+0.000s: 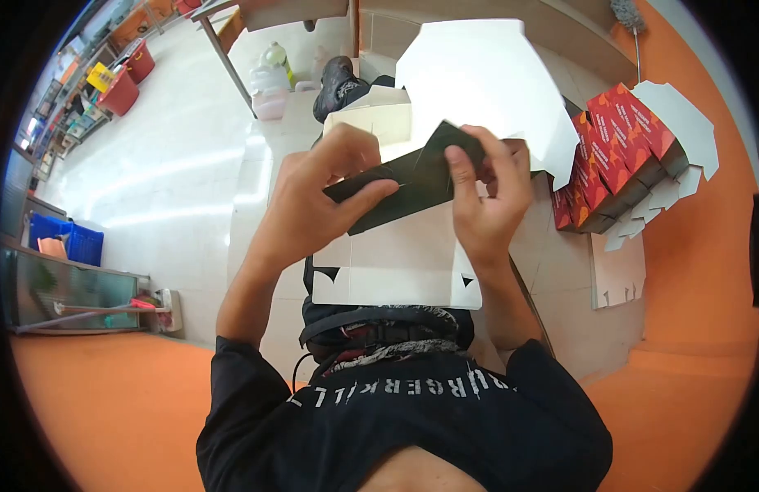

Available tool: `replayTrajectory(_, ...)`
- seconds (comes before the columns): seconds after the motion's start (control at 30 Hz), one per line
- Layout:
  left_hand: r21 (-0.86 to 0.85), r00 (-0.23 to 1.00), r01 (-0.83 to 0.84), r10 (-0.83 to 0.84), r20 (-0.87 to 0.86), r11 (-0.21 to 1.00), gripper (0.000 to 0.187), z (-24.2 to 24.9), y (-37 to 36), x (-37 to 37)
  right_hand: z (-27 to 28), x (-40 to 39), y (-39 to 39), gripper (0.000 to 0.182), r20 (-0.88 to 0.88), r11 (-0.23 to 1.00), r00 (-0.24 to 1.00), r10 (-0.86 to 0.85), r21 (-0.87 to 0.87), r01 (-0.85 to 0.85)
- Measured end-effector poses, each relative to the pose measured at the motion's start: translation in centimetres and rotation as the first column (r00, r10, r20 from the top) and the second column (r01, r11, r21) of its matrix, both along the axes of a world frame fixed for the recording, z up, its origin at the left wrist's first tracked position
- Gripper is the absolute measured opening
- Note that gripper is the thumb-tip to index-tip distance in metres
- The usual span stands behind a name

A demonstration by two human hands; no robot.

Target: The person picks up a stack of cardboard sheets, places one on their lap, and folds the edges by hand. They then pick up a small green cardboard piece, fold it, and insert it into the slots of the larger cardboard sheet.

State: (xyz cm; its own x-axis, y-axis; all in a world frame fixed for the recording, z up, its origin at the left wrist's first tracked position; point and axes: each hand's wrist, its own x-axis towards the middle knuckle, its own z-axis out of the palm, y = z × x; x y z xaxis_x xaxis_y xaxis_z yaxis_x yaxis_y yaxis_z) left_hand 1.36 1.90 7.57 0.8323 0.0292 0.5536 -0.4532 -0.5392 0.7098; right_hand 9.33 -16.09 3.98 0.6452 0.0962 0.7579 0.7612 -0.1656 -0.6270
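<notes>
A dark green cardboard panel [408, 187] is held at a slant in front of me, between both hands. My left hand [334, 189] pinches its left end, thumb on the near face and fingers behind. At the right end, my right hand [488, 176] grips a raised flap of the panel between thumb and fingers. Below it, a white card sheet [396, 266] with dark notches near its lower corners lies over my lap. Beyond my hands spreads a large white cardboard sheet [470, 82]. Whether these pieces join is hidden by my hands.
Red patterned boxes [613, 156] with open white flaps stand stacked at the right by the orange wall. A cream box [379, 119] sits ahead near a shoe [338, 86]. Plastic bottles [271, 82], a blue crate [66, 238] and red tubs [121, 92] lie farther left.
</notes>
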Motion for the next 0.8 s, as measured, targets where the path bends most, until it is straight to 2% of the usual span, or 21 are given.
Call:
replayTrajectory(0.03,0.078,0.998,-0.017,0.012,0.054,0.997,0.026,-0.2,0.0,0.1,0.1,-0.1,0.0,0.028,0.069,0.998,0.998,0.012,-0.066,-0.008)
replayTrajectory(0.07,0.074,0.999,-0.001,-0.002,0.039,0.997,0.025,0.0,0.0,0.2,0.3,-0.4,-0.2,0.030,0.134,0.991,0.991,0.027,-0.132,-0.009)
replayTrajectory(0.1,0.069,1.000,0.014,-0.016,0.025,0.998,0.023,0.2,0.1,0.2,0.6,-0.6,-0.7,0.034,0.094,0.965,0.984,0.153,-0.228,-0.128)
replayTrajectory(0.2,0.114,0.997,0.009,-0.017,0.071,0.993,0.021,-0.1,-0.3,0.5,0.1,0.4,-1.2,0.035,0.114,0.910,0.949,0.295,-0.337,-0.243)
replayTrajectory(0.23,0.140,0.995,-0.002,-0.012,0.102,0.990,0.021,-0.4,-0.4,0.6,0.5,0.6,-1.3,0.033,0.129,0.908,0.950,0.283,-0.355,-0.222)
replayTrajectory(0.33,0.094,0.997,-0.041,0.034,0.076,0.995,0.021,-0.7,-0.7,0.9,1.2,0.6,-1.3,0.030,0.098,0.964,0.977,0.191,-0.208,-0.167)
replayTrajectory(0.37,0.084,0.997,-0.039,0.033,0.067,0.996,0.021,-0.6,-0.9,0.7,1.5,0.4,-1.4,0.026,0.059,0.981,0.993,0.102,-0.173,-0.091)
replayTrajectory(0.47,0.084,0.998,-0.029,0.024,0.058,0.996,0.022,0.0,-1.2,0.5,0.4,0.5,-0.8,0.023,-0.002,1.000,1.000,-0.017,0.023,0.017)
replayTrajectory(0.5,0.103,0.998,-0.024,0.017,0.066,0.994,0.022,0.0,-1.1,0.6,0.2,0.6,-0.6,0.021,0.038,0.997,0.997,-0.070,0.019,0.069)
replayTrajectory(0.6,0.145,0.999,0.001,-0.007,0.044,0.989,0.023,-0.2,-0.8,1.1,1.1,-0.6,-0.6,0.021,0.094,0.996,0.996,-0.001,-0.084,0.009)
replayTrajectory(0.63,0.155,0.999,0.013,-0.018,0.028,0.988,0.023,-0.3,-0.7,1.2,1.0,-0.2,-0.5,0.023,0.163,0.988,0.983,0.083,-0.140,-0.060)
replayTrajectory(0.73,0.043,1.000,0.022,-0.022,0.016,0.999,0.025,-0.3,-0.5,1.3,1.5,0.4,-1.2,0.023,0.091,0.931,0.957,0.276,-0.273,-0.243)
replayTrajectory(0.77,0.077,0.999,0.001,-0.005,0.051,0.997,0.025,-0.3,-0.5,1.2,1.7,0.6,-2.2,0.034,-0.034,0.870,0.952,0.305,-0.396,-0.293)
replayTrajectory(0.8,0.109,0.996,-0.019,0.010,0.090,0.994,0.025,-0.1,-0.5,1.1,2.0,0.5,-2.2,0.044,0.035,0.877,0.963,0.266,-0.424,-0.226)
